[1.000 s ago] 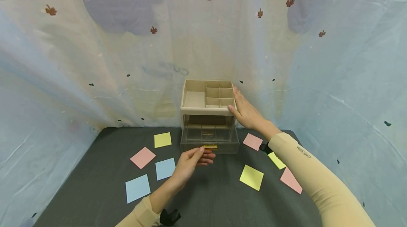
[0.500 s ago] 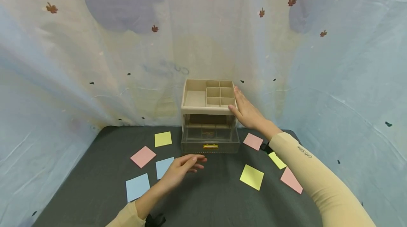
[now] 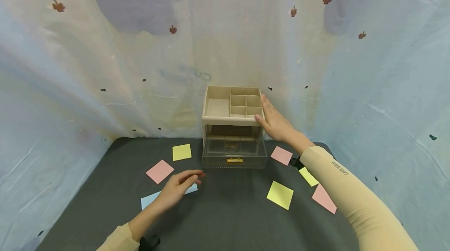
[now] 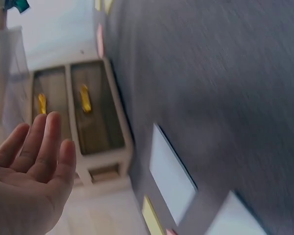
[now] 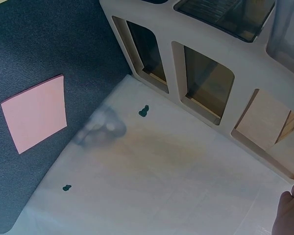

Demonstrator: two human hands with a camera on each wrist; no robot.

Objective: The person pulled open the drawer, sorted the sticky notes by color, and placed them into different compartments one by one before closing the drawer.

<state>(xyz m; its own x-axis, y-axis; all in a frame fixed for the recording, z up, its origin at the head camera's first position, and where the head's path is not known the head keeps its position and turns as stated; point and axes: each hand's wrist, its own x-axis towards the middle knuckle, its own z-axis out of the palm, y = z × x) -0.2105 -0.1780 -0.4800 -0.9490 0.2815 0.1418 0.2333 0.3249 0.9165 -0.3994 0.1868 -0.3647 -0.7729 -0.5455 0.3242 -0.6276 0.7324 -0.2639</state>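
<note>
A beige desktop drawer organizer (image 3: 232,120) stands at the back of the table, with a divided tray on top. Its clear upper drawer (image 3: 214,162) is pulled out toward me and has a gold handle (image 3: 234,161). My right hand (image 3: 275,124) rests along the organizer's right side, fingers straight, thumb on the top front edge. My left hand (image 3: 175,190) hovers left of and in front of the drawer, over the blue sticky notes, holding nothing. In the left wrist view its fingers are loosely extended, and two lower drawers (image 4: 95,122) with gold handles are closed.
Pink (image 3: 159,171), yellow (image 3: 181,152) and blue (image 3: 151,198) sticky note pads lie on the dark table (image 3: 228,212) at left. Yellow (image 3: 280,195) and pink (image 3: 324,199) pads lie at right, some near the right forearm. A patterned curtain (image 3: 225,56) hangs behind.
My left hand has let go of the gold handle and moved left and toward me, over the blue notes. The drawer stays out; my right hand stays against the organizer.
</note>
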